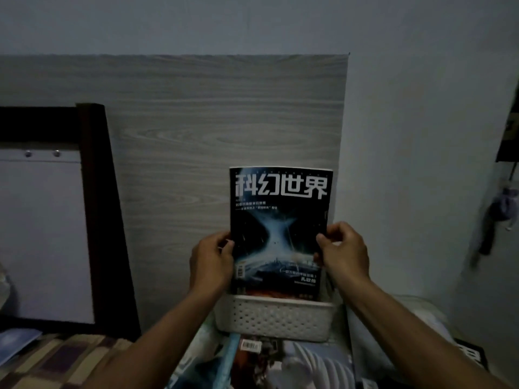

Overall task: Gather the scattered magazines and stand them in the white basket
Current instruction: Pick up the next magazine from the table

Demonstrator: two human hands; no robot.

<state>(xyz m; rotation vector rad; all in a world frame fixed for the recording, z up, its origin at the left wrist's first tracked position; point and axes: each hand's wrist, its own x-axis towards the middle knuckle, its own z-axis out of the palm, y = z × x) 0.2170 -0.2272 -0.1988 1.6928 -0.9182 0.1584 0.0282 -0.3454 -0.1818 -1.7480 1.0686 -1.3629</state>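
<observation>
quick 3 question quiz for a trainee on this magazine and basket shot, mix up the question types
1. True or false: the dark-covered magazine lies flat on the bed.
2. Which hands grip it? A) left only B) right only C) both
3. Fill in: its lower edge sits inside the white ____.

Key
1. False: it stands upright, its bottom in the white basket.
2. C: the left hand holds its left edge, the right hand its right edge.
3. basket. More magazines lie in front of it.
</observation>
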